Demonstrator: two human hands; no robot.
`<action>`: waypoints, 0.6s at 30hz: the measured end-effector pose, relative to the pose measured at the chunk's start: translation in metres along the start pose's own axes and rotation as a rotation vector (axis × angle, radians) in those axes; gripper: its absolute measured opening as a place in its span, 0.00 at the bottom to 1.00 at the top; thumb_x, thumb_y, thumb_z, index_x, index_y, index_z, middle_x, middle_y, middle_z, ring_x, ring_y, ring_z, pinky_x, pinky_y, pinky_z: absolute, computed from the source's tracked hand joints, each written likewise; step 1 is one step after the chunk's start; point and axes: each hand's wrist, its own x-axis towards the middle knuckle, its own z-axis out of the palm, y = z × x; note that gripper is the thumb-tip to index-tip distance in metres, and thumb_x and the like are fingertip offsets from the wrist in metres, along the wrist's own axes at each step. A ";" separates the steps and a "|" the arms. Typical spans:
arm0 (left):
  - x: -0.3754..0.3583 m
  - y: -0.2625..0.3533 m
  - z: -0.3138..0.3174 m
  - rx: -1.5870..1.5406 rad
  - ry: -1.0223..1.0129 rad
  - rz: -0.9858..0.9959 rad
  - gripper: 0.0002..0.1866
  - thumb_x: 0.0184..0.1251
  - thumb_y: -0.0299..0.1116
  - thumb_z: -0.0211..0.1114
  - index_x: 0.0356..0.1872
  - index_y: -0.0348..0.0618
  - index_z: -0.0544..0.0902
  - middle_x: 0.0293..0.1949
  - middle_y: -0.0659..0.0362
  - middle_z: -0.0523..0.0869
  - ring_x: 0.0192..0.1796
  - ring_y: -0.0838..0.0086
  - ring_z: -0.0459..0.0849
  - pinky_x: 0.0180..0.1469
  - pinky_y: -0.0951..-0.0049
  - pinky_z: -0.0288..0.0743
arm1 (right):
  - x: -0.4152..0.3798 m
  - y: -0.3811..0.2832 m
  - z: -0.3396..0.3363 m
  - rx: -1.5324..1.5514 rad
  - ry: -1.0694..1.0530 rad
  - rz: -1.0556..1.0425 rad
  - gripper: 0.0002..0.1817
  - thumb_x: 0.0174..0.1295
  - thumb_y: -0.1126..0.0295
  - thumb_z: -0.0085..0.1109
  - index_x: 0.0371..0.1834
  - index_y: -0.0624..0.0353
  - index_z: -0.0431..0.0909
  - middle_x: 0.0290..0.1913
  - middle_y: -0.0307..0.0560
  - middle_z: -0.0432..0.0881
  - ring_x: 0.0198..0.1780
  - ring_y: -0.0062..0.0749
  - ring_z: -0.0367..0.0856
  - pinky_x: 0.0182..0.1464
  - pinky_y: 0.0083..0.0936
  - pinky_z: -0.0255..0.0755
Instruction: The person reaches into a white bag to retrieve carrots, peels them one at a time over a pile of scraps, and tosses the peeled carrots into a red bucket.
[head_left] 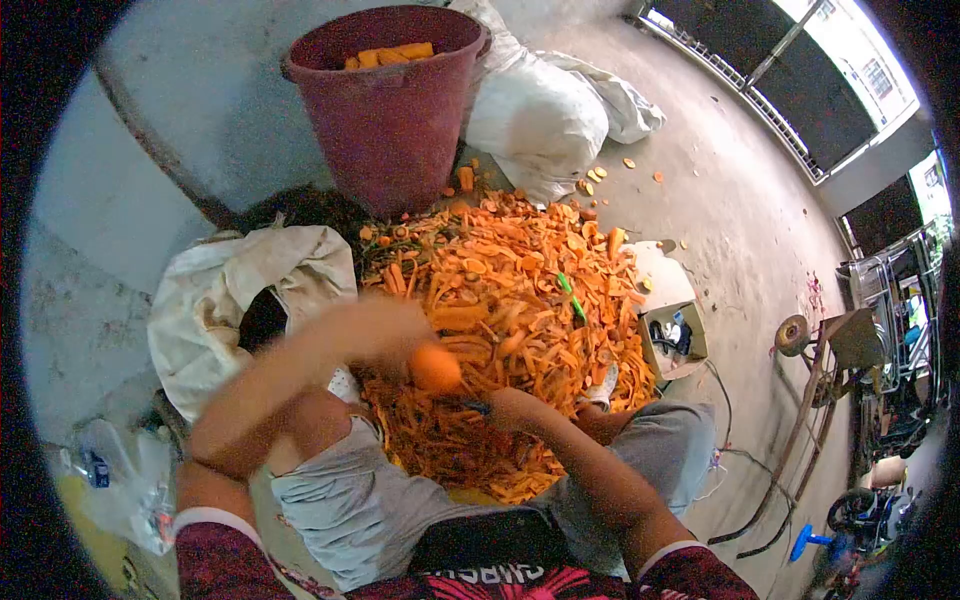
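Person seated over a broad heap of orange peelings and cut pieces [500, 300], legs to either side in light grey shorts [375, 500]. Left hand [390, 325] blurred, out over the near left part of the heap; grip closed round a rounded orange carrot [435, 368], its blunt end showing toward the right hand [515, 408]. Finger placement too smeared to read. Right hand lower and to the right, grip narrow on a small dark tool [474, 405] that points at the carrot; its tip is unclear, and contact between the two cannot be told.

Beyond the heap, a tall maroon plastic bucket [385, 130] with orange pieces inside. White sacks [540, 120] just right of it; a few cut slices on the concrete floor [720, 210] nearby. Slim bright green item [572, 297] lying on the heap, right of centre. Open cardboard box [685, 362] at the heap's right edge, dark items within. Cream cloth sack [190, 310] to the left, dark opening. Clear plastic bag [135, 485] lower left. Rusty wheeled metal frame [815, 385] well off to the right.
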 end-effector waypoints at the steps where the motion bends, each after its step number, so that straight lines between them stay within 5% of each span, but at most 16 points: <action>1: -0.019 -0.007 -0.042 0.072 0.076 -0.007 0.12 0.40 0.38 0.61 0.28 0.45 0.78 0.28 0.53 0.79 0.31 0.61 0.78 0.33 0.64 0.72 | -0.001 0.001 -0.003 -0.011 -0.014 0.034 0.12 0.43 0.69 0.48 0.31 0.64 0.72 0.27 0.59 0.75 0.31 0.49 0.74 0.33 0.36 0.67; 2: -0.017 -0.042 -0.060 0.110 0.291 -0.157 0.14 0.39 0.38 0.61 0.29 0.43 0.77 0.27 0.52 0.79 0.30 0.60 0.78 0.32 0.62 0.71 | -0.001 0.003 -0.004 -0.021 -0.029 0.069 0.12 0.43 0.69 0.48 0.30 0.64 0.73 0.27 0.59 0.75 0.31 0.49 0.74 0.33 0.37 0.67; 5: -0.064 -0.047 -0.136 0.574 1.400 -0.358 0.16 0.47 0.32 0.58 0.40 0.44 0.73 0.37 0.53 0.76 0.42 0.58 0.73 0.46 0.64 0.64 | 0.001 0.004 -0.003 -0.040 -0.025 0.103 0.12 0.44 0.68 0.48 0.29 0.64 0.73 0.26 0.60 0.74 0.31 0.50 0.74 0.32 0.37 0.67; 7: -0.087 -0.073 -0.150 0.928 1.476 -0.588 0.19 0.50 0.33 0.55 0.46 0.46 0.68 0.48 0.53 0.70 0.51 0.60 0.67 0.53 0.63 0.58 | 0.008 0.013 0.000 -0.084 -0.042 0.112 0.12 0.45 0.66 0.48 0.28 0.65 0.73 0.26 0.60 0.74 0.30 0.49 0.74 0.32 0.37 0.66; 10: -0.109 -0.106 -0.113 0.506 1.397 -0.528 0.17 0.52 0.33 0.54 0.45 0.44 0.69 0.47 0.52 0.70 0.51 0.60 0.67 0.54 0.65 0.57 | 0.012 0.029 0.006 -0.111 -0.062 0.161 0.14 0.46 0.63 0.50 0.27 0.64 0.73 0.24 0.59 0.74 0.29 0.49 0.74 0.32 0.37 0.66; 13: -0.101 -0.128 -0.033 0.036 1.136 -0.659 0.14 0.55 0.34 0.48 0.40 0.37 0.72 0.35 0.47 0.76 0.40 0.54 0.73 0.44 0.62 0.65 | -0.003 0.025 -0.006 -0.030 0.050 0.216 0.15 0.44 0.61 0.52 0.26 0.64 0.73 0.23 0.58 0.74 0.28 0.48 0.74 0.31 0.36 0.65; 16: -0.102 -0.202 0.100 -0.311 0.610 -0.727 0.13 0.53 0.34 0.48 0.36 0.37 0.74 0.36 0.46 0.76 0.40 0.55 0.74 0.43 0.63 0.66 | -0.031 0.015 -0.021 -0.045 0.132 0.270 0.15 0.44 0.61 0.54 0.27 0.63 0.73 0.23 0.56 0.75 0.26 0.47 0.73 0.29 0.35 0.65; 17: -0.100 -0.212 0.146 -0.253 0.536 -0.932 0.13 0.52 0.34 0.48 0.35 0.39 0.75 0.36 0.47 0.77 0.41 0.55 0.74 0.43 0.66 0.68 | -0.043 0.005 -0.030 -0.026 0.140 0.328 0.14 0.44 0.62 0.54 0.28 0.62 0.73 0.23 0.55 0.75 0.26 0.46 0.73 0.29 0.34 0.65; 18: -0.101 -0.236 0.200 -0.345 0.561 -0.855 0.14 0.52 0.35 0.48 0.36 0.39 0.75 0.38 0.47 0.76 0.42 0.56 0.74 0.45 0.63 0.66 | -0.051 0.015 -0.029 0.030 0.188 0.303 0.12 0.45 0.64 0.54 0.29 0.62 0.73 0.22 0.54 0.74 0.25 0.44 0.73 0.29 0.33 0.65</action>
